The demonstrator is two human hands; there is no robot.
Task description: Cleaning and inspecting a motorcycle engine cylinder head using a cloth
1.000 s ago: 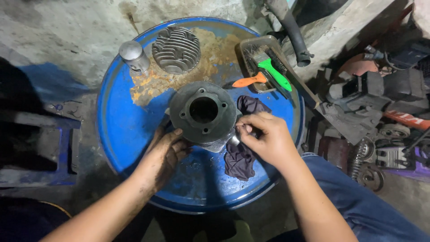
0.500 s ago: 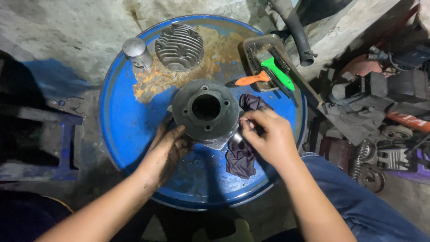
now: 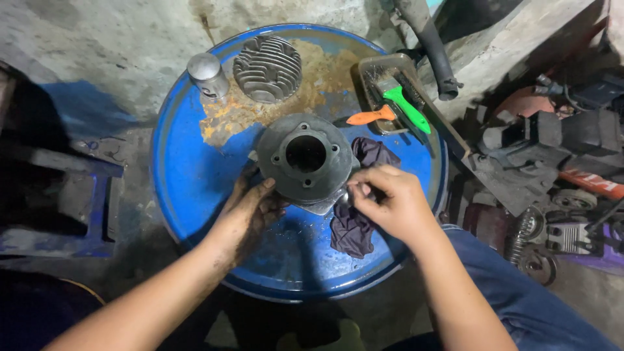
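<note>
The round blue metal drum top [image 3: 195, 188], rusted in a brown patch toward its far side, serves as the bench and carries everything in hand. At its middle stands the grey cast-metal engine cylinder [image 3: 305, 159], bore upward, with bolt holes ringed about the opening. Behind it lies a finned grey cylinder head [image 3: 268, 68] and, just beside that, a small shiny metal piston [image 3: 208, 75] standing upright. To the right rear sits a shallow clear plastic tray [image 3: 380, 65] holding a green-handled brush [image 3: 406, 109], with an orange-handled tool [image 3: 370, 117] poking over its edge toward the cylinder. A dark purple rag [image 3: 354, 224] is draped on the drum from behind the cylinder down to the near side. The left hand [image 3: 250, 211], grimy, is cupped against the cylinder's near-left flank, fingers curled on it to steady it. The right hand [image 3: 390, 201] is closed in a pinch at the cylinder's lower right edge, on something small and pale; what it is cannot be told. To do this well, the left hand should brace the casting firmly so it cannot turn or slide, while the right works in short, controlled strokes along the edge, keeping the rag under it to catch debris.
</note>
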